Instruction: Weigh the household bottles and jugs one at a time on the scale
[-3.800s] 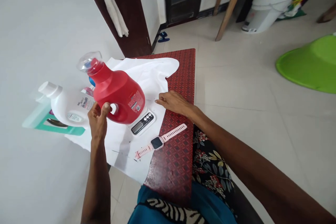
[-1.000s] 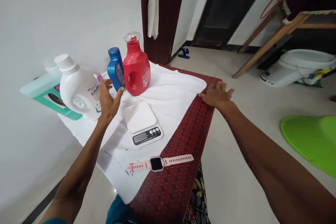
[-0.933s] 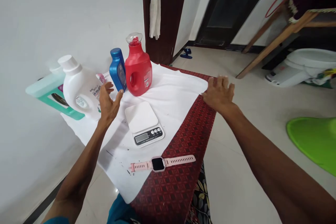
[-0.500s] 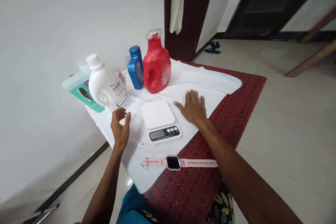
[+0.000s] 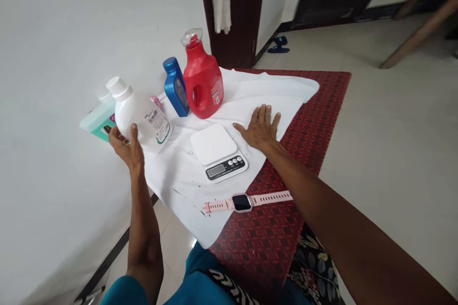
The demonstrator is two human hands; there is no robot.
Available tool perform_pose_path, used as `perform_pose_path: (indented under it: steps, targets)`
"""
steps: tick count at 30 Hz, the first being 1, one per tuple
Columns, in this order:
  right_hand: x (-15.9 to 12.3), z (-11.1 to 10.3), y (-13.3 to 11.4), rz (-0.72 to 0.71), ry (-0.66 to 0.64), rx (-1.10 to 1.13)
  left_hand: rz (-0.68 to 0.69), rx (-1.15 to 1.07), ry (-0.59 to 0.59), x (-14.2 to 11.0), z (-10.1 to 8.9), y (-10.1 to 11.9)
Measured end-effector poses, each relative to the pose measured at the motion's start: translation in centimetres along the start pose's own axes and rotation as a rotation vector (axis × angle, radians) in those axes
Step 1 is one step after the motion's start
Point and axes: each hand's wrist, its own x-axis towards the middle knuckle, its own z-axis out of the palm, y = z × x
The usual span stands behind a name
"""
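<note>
My left hand (image 5: pixel 127 147) is at the handle side of a white detergent bottle (image 5: pixel 145 119), its thumb up along the near side and its fingers curled around the handle, which they mostly hide. The bottle stands on the white cloth, capped. My right hand (image 5: pixel 259 128) lies flat on the cloth with fingers spread, holding nothing. Between my hands sits a white digital kitchen scale (image 5: pixel 213 144) with a bare platform; its display looks blank. A pink-strapped smartwatch (image 5: pixel 242 203) lies stretched out nearer to me.
Behind the white bottle leans a green liquid bottle (image 5: pixel 96 121). A blue bottle (image 5: pixel 176 88) and a red detergent jug (image 5: pixel 203 81) stand at the back. The white cloth (image 5: pixel 246 95) partly covers a red patterned table (image 5: pixel 329 114). A wall borders the left side.
My left hand has moved forward and left from beside the scale to the white bottle's handle. My right hand stays flat on the cloth. The camera view has shifted slightly.
</note>
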Motion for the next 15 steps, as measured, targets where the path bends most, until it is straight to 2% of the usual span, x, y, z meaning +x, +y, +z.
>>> perform_pose_path:
  steps: [3, 6, 8, 12, 15]
  targets:
    - [0.1, 0.1, -0.1, 0.046, 0.009, -0.017, -0.136, -0.075, 0.034, 1.8, 0.3, -0.5]
    - [0.5, 0.6, 0.2, 0.099, 0.028, 0.003, -0.210, -0.171, -0.108, 2.8, 0.8, -0.3]
    - [0.8, 1.1, 0.5, 0.124, 0.060, 0.037, -0.242, -0.273, -0.154, 2.7, 1.4, 0.4]
    - [1.2, 1.7, 1.0, 0.105, 0.136, 0.117, -0.310, -0.364, -0.012, 1.0, 2.4, 2.5]
    - [1.3, 1.5, 1.1, 0.084, 0.118, 0.138, -0.355, -0.365, 0.124, -0.7, 1.7, 4.0]
